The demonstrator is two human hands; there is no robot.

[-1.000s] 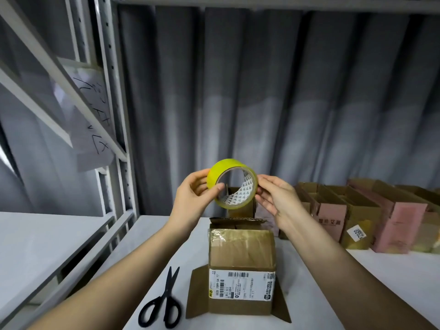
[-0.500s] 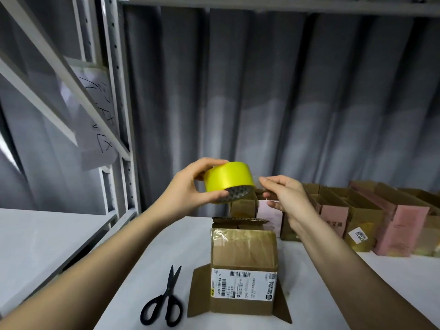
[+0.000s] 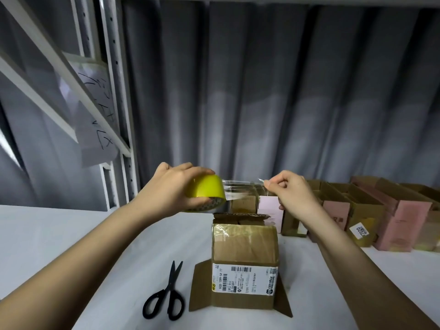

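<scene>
Tape drawn out over a parcel: I hold a yellow tape roll (image 3: 206,190) above a cardboard box (image 3: 245,253), a clear strip (image 3: 240,190) stretched between my 2 hands.

My left hand (image 3: 171,189) grips the tape roll, fingers curled over it; my right hand (image 3: 290,189) pinches the strip's free end between thumb and forefinger. Both hang in the air over the far end of the box, which stands mid-tabletop (image 3: 71,246), side flaps open. Black scissors (image 3: 166,296) lie just left of it, toward the near edge. Brown and pink cartons (image 3: 357,210) line the far right edge.
</scene>
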